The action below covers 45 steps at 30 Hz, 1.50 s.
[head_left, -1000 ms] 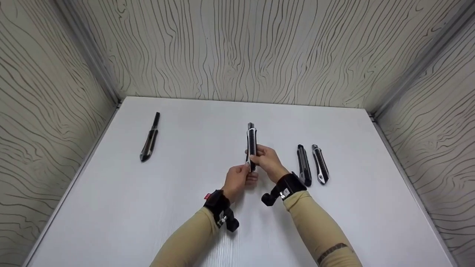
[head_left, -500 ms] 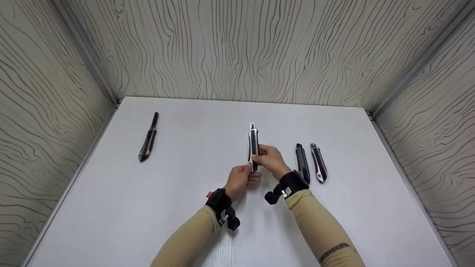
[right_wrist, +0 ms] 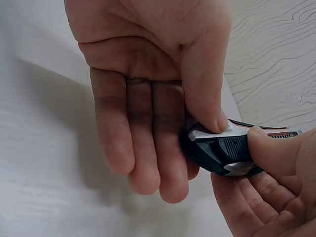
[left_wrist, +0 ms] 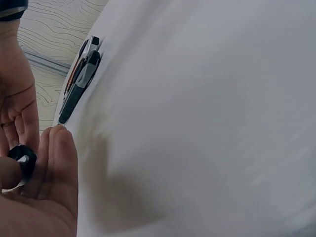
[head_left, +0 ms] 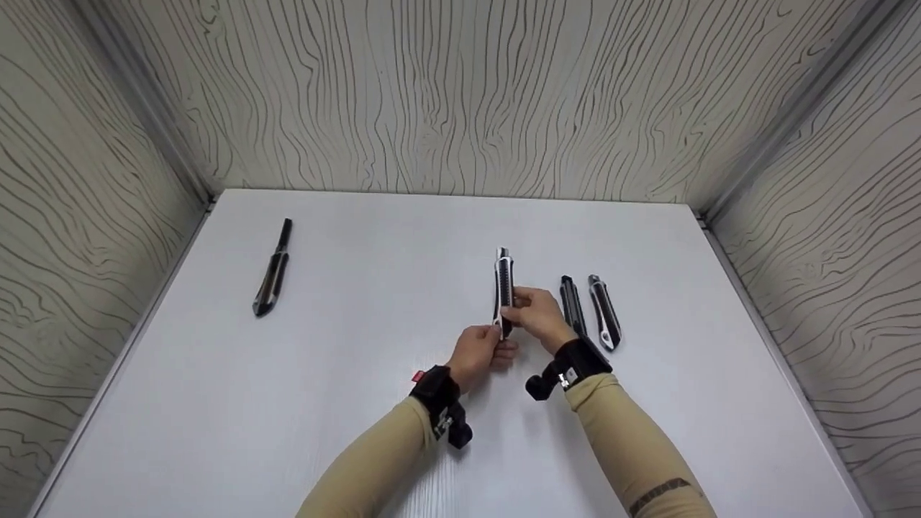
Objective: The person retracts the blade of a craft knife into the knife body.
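Observation:
Both hands hold one silver-and-black snap-off utility knife [head_left: 504, 280], its metal nose pointing away, over the middle of the table. The left hand [head_left: 475, 356] pinches the butt end between thumb and forefinger; its other fingers extend beneath, as the right wrist view shows. Farther up the body, the right hand [head_left: 541, 316] grips the knife with its thumb on top. In the right wrist view the dark butt [right_wrist: 217, 150] faces the camera, with a ribbed black part on it. The left wrist view shows only the knife's end [left_wrist: 24, 160], partly behind the left thumb.
Just right of the right hand lie a dark utility knife [head_left: 572, 306], partly hidden by the wrist, and a silver-and-black one [head_left: 605, 313]. Another knife [head_left: 272, 280] lies at the far left of the white table [head_left: 252, 410]. Patterned panels [head_left: 432, 93] enclose the table's back and sides.
Both hands and the held knife have shifted right and slightly nearer, closer to the two knives on the right. The head view has turned a little. The grip looks the same.

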Each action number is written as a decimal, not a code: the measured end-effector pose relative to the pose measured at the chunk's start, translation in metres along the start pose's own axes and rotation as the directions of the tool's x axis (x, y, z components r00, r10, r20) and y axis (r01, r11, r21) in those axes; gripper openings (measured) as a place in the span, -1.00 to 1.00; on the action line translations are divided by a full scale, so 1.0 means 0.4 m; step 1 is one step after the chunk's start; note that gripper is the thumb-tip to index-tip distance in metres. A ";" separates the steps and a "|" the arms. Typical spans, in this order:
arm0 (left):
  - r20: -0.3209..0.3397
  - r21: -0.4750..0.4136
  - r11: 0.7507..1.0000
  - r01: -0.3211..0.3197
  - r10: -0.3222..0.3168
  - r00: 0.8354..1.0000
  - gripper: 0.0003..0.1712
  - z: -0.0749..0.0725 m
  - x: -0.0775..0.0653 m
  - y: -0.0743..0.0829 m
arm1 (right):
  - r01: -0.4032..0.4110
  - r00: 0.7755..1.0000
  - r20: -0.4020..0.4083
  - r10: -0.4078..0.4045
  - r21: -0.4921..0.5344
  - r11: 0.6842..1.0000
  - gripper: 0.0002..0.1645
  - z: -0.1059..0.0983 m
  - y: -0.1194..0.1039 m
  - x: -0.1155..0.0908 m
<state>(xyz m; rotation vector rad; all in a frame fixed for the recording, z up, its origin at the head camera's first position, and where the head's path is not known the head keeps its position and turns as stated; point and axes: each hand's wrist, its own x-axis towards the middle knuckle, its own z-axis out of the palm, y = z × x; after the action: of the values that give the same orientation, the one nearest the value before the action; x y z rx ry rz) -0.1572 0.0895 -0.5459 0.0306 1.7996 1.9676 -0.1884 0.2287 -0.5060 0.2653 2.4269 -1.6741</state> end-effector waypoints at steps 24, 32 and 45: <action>0.087 0.031 0.998 0.046 -0.048 0.995 -0.57 0.054 0.017 0.001 | -0.038 0.999 -0.018 0.037 -0.026 0.999 -0.41 -0.072 0.052 -0.009; 0.064 0.048 0.996 0.079 -0.082 0.995 -0.59 0.020 0.016 -0.005 | -0.073 0.995 -0.088 0.055 -0.225 0.972 -0.46 -0.089 0.067 -0.016; 0.026 -0.015 0.997 0.080 -0.079 0.997 -0.55 -0.039 0.012 0.007 | -0.102 0.980 -0.200 0.002 -0.495 0.863 -0.52 -0.090 0.073 -0.021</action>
<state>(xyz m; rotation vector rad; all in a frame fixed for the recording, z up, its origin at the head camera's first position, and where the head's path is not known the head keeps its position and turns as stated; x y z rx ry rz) -0.1675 0.0766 -0.5469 -0.0207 1.7414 1.9180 -0.1747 0.2723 -0.5176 0.4234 2.8596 -0.9678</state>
